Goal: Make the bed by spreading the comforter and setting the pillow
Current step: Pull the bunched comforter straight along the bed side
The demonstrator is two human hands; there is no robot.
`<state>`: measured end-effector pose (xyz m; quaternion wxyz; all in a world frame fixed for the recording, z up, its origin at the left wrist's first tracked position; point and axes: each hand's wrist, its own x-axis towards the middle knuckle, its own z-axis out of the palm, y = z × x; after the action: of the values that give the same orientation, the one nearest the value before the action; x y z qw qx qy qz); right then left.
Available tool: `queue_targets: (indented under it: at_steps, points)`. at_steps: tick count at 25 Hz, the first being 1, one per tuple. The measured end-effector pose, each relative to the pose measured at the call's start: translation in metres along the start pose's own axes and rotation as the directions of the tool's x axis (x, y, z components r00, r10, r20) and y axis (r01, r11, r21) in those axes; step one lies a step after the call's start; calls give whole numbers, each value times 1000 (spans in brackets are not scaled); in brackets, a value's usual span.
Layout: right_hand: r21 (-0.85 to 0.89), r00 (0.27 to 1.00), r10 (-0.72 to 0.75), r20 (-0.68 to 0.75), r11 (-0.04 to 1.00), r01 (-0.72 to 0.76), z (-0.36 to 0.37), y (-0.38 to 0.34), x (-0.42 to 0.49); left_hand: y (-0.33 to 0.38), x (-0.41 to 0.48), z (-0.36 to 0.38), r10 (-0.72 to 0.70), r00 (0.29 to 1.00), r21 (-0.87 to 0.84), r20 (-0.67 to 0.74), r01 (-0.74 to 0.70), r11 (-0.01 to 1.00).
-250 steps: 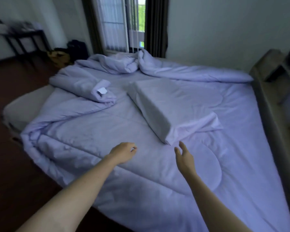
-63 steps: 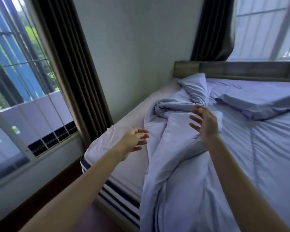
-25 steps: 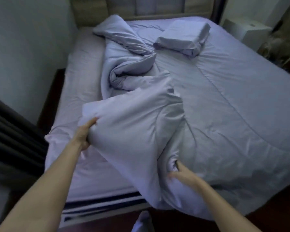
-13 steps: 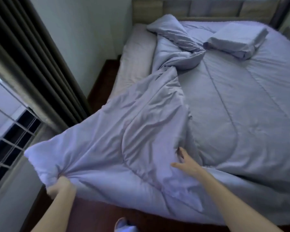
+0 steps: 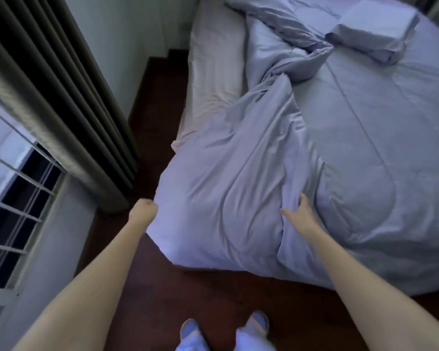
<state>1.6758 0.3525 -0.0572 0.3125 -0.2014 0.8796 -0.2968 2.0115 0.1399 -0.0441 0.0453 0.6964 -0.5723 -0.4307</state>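
A lavender comforter [image 5: 365,138] covers most of the bed, with a twisted bunch near the top left and a flap folded over the foot corner. My left hand [image 5: 144,205] is closed on the comforter's left edge at that corner, its fingers hidden behind the fabric. My right hand [image 5: 300,214] rests with spread fingers on a fold of the comforter. A matching pillow [image 5: 370,34] lies on top of the comforter at the far right. The pale sheet [image 5: 213,62] shows bare along the bed's left side.
A dark curtain [image 5: 61,102] and a barred window [image 5: 13,198] stand close on the left. A narrow strip of dark wood floor [image 5: 152,117] runs between the wall and the bed. My feet in light slippers [image 5: 256,323] stand at the bed's foot.
My left hand has drawn the comforter corner in from far out over the floor to the bed's foot corner. My right hand stays pressed on the fold.
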Motion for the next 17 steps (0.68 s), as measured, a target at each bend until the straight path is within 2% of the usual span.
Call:
queue_targets:
  at_steps: [3, 5, 7, 9, 11, 13, 15, 17]
  points:
    - [-65, 997, -33, -64, 997, 29, -24, -11, 20, 77, 26, 13, 256, 966, 144, 35, -258, 955]
    - [-130, 984, -32, -174, 992, 9, -34, -25, 43, 117, 40, 26, 402, 911, 319, 92, -409, 855]
    - [-159, 964, -46, -263, 987, 4, -35, -41, 65, 145, 64, 43, 497, 859, 460, 122, -492, 739]
    - [-128, 957, -12, -290, 991, -26, -26, -54, 89, 176, 95, 62, 561, 820, 542, 108, -522, 658]
    - [-120, 963, 15, -268, 992, -49, -4, -60, 109, 195, 129, 79, 572, 817, 589, 70, -497, 637]
    - [-143, 967, -20, -255, 990, -18, 21, -62, 113, 198, 155, 88, 498, 862, 592, 99, -453, 666]
    - [-186, 956, -71, -285, 982, 18, 39, -63, 112, 201, 169, 97, 395, 899, 458, 189, -436, 774]
    - [-222, 951, -92, -295, 975, 26, 48, -68, 113, 204, 171, 100, 415, 857, 342, 307, -506, 792]
